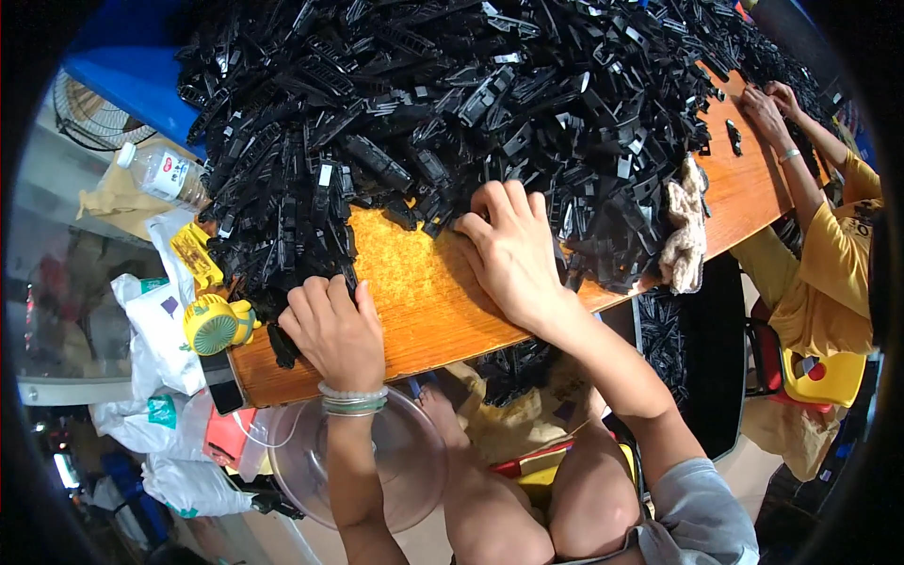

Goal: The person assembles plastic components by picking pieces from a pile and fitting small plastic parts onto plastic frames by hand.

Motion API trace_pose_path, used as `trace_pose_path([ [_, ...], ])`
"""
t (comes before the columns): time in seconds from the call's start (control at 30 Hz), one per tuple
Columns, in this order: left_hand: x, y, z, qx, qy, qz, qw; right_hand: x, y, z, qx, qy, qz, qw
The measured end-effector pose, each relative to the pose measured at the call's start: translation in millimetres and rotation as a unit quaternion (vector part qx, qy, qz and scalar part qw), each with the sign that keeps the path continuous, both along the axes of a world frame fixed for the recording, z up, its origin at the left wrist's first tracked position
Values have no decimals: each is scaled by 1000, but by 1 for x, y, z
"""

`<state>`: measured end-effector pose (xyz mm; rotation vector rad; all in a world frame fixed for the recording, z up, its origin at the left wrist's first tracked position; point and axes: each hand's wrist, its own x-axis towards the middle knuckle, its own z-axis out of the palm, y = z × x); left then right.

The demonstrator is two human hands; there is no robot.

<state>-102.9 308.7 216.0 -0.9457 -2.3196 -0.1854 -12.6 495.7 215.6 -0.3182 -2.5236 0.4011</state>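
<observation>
Small black plastic parts [414, 94] are heaped high over a wooden table [433, 325]. At the heap's near left edge, my left hand [334, 325] has its fingers bent and close together, with the thumb raised beside them. Black parts lie against its fingertips, and one dark piece [281, 347] shows beside its fingers. My right hand [513, 250] curls down at the heap's front edge, past a bare, brightly lit patch of wood. Its fingertips point away from me, and whatever lies under them is hidden.
At left are a yellow handheld fan [212, 325], a phone [226, 395], a plastic bottle [165, 176] and white bags [155, 330]. A cloth glove [685, 226] hangs over the table edge. A co-worker's hands [767, 108] work far right. A clear basin [400, 457] sits below.
</observation>
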Motion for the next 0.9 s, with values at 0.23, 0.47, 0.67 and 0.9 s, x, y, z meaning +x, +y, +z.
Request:
trace_pose_path([
  [0.23,5,-7,-2,27,13,11,1000,32,-13,9,-331,67,133,932],
  [0.47,2,-9,4,26,-28,26,999,54,-20,-6,-284,85,114,948],
  [0.67,41,-24,1,157,-124,-45,979,71,-8,1,-80,-8,23,996],
  [0.9,46,-4,-1,119,-291,-210,926,68,2,-1,-242,33,163,956],
])
